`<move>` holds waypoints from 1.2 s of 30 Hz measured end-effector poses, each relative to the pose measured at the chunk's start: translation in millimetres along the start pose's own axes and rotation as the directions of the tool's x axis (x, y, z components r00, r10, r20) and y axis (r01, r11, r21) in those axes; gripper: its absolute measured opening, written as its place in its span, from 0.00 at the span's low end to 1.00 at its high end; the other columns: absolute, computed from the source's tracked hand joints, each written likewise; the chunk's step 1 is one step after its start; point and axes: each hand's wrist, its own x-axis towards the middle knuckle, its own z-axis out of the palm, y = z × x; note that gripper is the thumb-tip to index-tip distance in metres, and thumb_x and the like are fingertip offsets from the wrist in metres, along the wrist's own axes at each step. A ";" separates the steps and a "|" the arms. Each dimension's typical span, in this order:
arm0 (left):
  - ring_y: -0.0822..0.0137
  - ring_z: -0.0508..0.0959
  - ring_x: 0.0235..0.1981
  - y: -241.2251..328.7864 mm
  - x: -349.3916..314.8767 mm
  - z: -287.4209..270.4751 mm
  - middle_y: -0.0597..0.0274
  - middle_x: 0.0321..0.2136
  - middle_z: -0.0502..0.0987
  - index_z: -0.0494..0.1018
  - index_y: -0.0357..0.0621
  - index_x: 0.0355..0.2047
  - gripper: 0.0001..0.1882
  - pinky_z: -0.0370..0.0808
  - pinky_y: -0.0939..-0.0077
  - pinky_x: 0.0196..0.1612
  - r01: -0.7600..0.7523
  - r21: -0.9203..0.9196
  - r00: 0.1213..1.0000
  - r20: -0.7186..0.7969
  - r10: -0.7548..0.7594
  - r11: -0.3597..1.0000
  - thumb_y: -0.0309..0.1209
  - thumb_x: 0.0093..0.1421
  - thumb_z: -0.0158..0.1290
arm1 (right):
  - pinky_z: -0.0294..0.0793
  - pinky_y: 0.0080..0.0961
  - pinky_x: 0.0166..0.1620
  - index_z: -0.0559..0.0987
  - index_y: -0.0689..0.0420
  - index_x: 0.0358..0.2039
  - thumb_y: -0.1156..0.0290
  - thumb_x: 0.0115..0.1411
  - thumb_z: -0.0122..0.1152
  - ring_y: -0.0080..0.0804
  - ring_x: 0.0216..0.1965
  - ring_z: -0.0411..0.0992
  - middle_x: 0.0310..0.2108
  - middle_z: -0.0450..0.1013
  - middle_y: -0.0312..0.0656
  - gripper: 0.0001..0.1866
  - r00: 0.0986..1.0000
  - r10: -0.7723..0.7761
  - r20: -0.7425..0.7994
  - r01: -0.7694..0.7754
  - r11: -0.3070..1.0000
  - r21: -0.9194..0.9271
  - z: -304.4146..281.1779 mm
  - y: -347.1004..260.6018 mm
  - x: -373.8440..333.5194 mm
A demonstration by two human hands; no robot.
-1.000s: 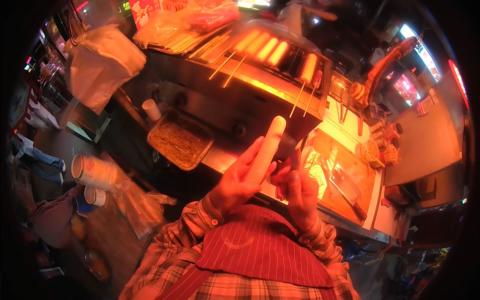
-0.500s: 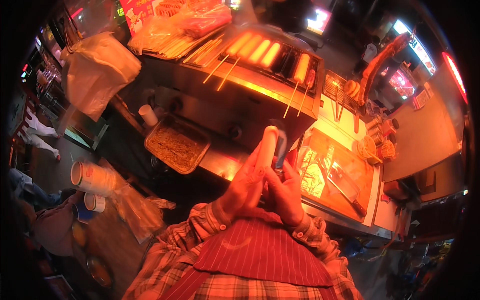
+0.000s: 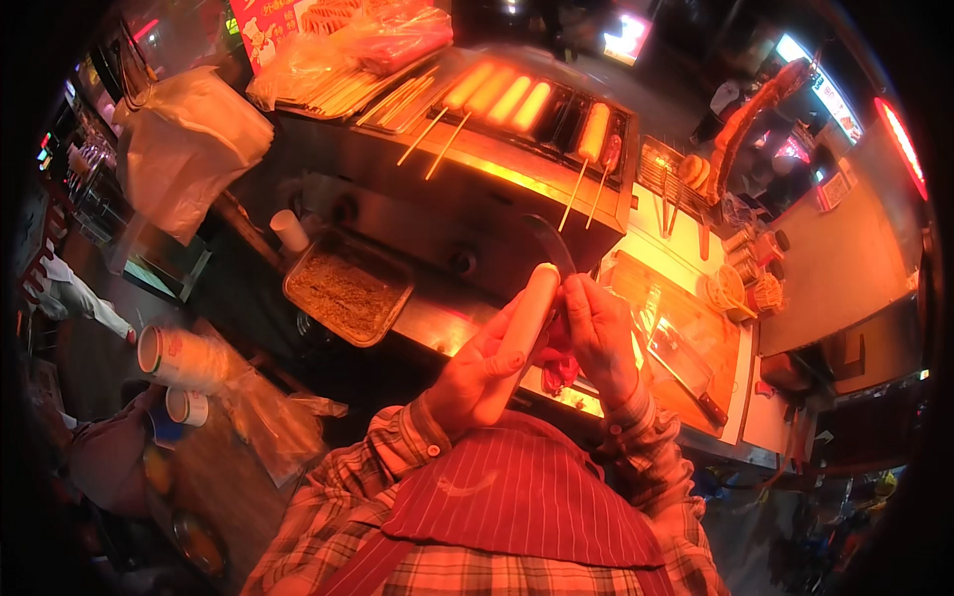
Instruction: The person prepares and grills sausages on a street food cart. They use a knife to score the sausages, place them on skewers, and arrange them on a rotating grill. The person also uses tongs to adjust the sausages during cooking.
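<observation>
My left hand (image 3: 467, 375) is closed round a long pale sausage (image 3: 535, 310), which points up and away from my apron. Beside it, my right hand (image 3: 602, 333) is closed on a knife, its handle hidden by my fingers. The dark curved knife blade (image 3: 553, 243) rises past the sausage's tip toward the upper left. Below my right fingers hangs a crumpled red piece (image 3: 561, 370), perhaps wrapping; what it is I cannot make out. Ahead, several sausages (image 3: 509, 97) on sticks lie on the glowing roller grill (image 3: 507, 171).
A tray of brown crumbly food (image 3: 348, 290) and a white cup (image 3: 289, 229) sit left. At right a cutting board (image 3: 730, 372) bears a cleaver (image 3: 686, 375), with tongs (image 3: 671, 204) beyond. Wooden skewers (image 3: 348, 94) lie far left. Paper tubs (image 3: 174, 353) and a plastic bag (image 3: 194, 149) are further left.
My right hand has moved right and up, away from my left. The blade now slants to the upper left, and the red crumpled piece has come into view. The sausage has tilted rightward.
</observation>
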 end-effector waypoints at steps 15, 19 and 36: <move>0.63 0.55 0.68 8.5 1.5 -9.2 0.53 0.67 0.55 0.45 0.37 0.69 0.43 0.49 0.68 0.70 0.048 0.015 0.999 -0.004 -0.048 0.999 0.28 0.58 0.54 | 0.69 0.25 0.21 0.73 0.62 0.27 0.64 0.70 0.47 0.29 0.16 0.72 0.17 0.70 0.42 0.17 0.984 -0.056 0.172 0.073 0.993 -0.096 -20.5 -2.0 2.3; 0.61 0.59 0.66 5.8 2.6 -17.5 0.54 0.66 0.56 0.44 0.39 0.69 0.42 0.55 0.63 0.68 0.052 0.010 0.999 -0.010 -0.052 0.999 0.28 0.60 0.55 | 0.69 0.24 0.21 0.73 0.62 0.27 0.64 0.70 0.48 0.28 0.14 0.71 0.17 0.70 0.42 0.17 0.990 -0.017 0.138 0.030 0.995 -0.094 -15.5 1.4 -0.3; 0.62 0.61 0.64 -3.9 12.6 -28.6 0.54 0.63 0.59 0.46 0.38 0.69 0.42 0.57 0.63 0.68 0.038 -0.026 0.998 -0.057 -0.039 0.999 0.24 0.59 0.55 | 0.69 0.35 0.28 0.73 0.62 0.26 0.69 0.68 0.48 0.49 0.24 0.71 0.21 0.70 0.49 0.14 0.977 -0.067 0.202 0.099 0.983 -0.153 -15.8 20.1 -5.5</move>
